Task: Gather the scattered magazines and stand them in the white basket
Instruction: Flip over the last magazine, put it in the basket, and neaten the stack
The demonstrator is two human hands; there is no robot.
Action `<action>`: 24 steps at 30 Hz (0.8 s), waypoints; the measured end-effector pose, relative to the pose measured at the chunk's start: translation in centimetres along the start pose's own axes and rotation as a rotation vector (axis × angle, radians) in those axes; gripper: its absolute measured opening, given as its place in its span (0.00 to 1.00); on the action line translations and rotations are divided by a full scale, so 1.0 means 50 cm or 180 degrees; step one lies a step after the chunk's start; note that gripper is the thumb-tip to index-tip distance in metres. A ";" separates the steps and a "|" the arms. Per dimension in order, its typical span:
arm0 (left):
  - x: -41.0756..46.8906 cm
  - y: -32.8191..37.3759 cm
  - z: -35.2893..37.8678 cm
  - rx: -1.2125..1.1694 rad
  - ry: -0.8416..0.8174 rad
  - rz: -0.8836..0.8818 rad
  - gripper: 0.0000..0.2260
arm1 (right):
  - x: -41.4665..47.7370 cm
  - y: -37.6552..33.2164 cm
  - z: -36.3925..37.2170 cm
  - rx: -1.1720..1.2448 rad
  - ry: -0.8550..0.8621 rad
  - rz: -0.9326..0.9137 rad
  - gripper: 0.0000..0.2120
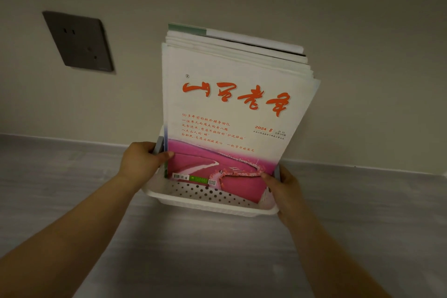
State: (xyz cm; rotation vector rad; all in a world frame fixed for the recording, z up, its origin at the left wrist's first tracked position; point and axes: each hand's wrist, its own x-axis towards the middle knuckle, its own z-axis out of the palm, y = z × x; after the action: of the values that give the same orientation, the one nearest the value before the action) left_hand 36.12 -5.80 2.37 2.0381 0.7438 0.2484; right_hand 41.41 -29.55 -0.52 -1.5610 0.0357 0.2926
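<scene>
Several magazines (pixel 232 109) stand upright together in the white perforated basket (pixel 205 203), leaning back against the wall. The front one has a white cover with red-orange characters and a pink picture below. My left hand (pixel 142 162) grips the stack's lower left edge at the basket's left side, thumb on the front cover. My right hand (pixel 285 191) holds the lower right corner of the stack at the basket's right side, thumb on the cover. The bottoms of the rear magazines are hidden.
The basket sits on a grey wood-grain floor (pixel 217 249) against a beige wall (pixel 362 55) with a pale skirting board (pixel 72 143). A dark grey wall socket (pixel 78 42) is mounted to the left of the magazines.
</scene>
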 end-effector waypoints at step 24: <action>-0.494 0.224 0.328 -0.0299 -0.2012 0.1019 0.13 | -0.596 0.003 -0.484 0.0263 0.2282 -0.0049 0.16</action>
State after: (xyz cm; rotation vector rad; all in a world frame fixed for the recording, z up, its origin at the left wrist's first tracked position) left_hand 28.32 -36.41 5.26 1.9746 0.0147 -0.1791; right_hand 16.53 -58.26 5.07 -1.5127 0.5857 -0.2893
